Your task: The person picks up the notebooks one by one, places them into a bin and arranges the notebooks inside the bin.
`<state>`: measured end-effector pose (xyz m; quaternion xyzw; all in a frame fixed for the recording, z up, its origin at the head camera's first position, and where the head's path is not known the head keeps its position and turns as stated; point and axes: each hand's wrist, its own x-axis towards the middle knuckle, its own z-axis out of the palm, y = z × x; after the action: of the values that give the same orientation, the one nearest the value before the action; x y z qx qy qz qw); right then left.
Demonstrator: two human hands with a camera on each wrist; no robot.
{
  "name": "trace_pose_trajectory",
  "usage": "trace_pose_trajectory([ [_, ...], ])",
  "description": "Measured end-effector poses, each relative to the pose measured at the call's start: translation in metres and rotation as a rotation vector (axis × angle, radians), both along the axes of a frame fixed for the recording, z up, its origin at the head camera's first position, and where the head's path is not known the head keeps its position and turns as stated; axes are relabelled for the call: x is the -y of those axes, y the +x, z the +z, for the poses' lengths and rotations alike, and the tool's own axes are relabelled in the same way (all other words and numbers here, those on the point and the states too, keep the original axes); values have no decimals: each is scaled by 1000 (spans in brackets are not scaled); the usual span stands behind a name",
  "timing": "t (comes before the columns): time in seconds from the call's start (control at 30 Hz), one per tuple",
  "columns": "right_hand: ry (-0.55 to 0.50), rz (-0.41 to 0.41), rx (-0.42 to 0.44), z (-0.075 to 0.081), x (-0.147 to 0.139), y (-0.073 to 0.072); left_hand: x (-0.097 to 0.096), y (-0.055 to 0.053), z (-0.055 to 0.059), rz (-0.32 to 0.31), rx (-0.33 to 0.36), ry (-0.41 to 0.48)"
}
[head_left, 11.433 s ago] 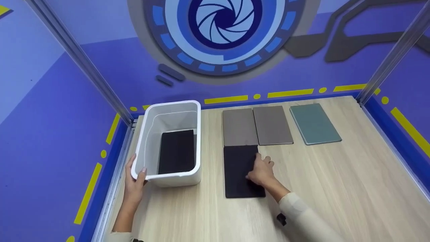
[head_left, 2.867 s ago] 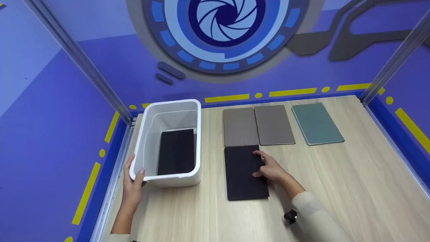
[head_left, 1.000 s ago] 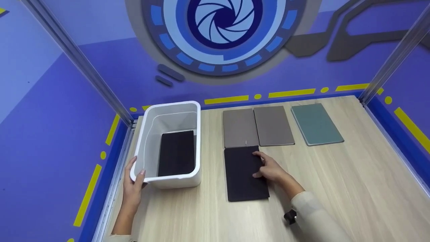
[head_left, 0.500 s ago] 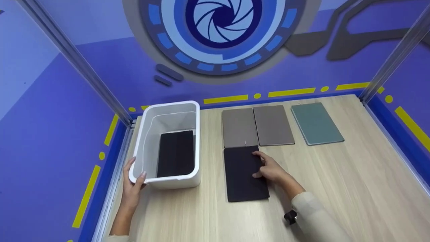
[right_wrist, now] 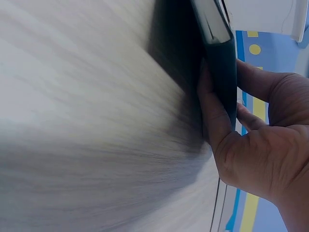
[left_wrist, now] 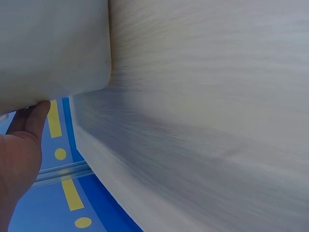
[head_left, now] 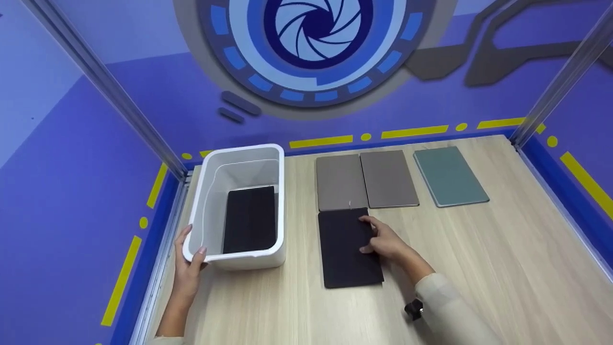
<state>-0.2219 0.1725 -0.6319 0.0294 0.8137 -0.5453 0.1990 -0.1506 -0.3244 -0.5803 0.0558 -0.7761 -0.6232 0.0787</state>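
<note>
My left hand (head_left: 187, 273) grips the near left corner of a white plastic bin (head_left: 281, 201), thumb over the rim and fingers along the outer side wall. Inside the bin lies a black notebook (head_left: 250, 220), with a greyish edge showing beside it. To the right, my right hand (head_left: 389, 243) pinches the right edge of another black notebook (head_left: 342, 249) on the table. Two fingertips show on its cover in the head view. In the right wrist view this notebook (right_wrist: 223, 72) stands between the fingers, its pale page edges visible and its edge above the tabletop.
Two taupe notebooks (head_left: 341, 182) lie side by side behind the black one, and a green notebook (head_left: 451, 176) lies farther right. The wooden table (head_left: 479, 268) meets blue-purple walls (head_left: 158, 91) at the back and sides, with metal posts (head_left: 110, 91) in the corners.
Compared with the oldest frame, my right hand has shifted right and now pinches the black notebook's edge; the notebook is slightly turned. Over the last second, both hands hold still.
</note>
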Motion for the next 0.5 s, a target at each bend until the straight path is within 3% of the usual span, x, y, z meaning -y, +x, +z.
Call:
trace_pose_trajectory([
  [0.5,20,-25,13,0,1,0,-1,-1,-2,3,-16,-9],
])
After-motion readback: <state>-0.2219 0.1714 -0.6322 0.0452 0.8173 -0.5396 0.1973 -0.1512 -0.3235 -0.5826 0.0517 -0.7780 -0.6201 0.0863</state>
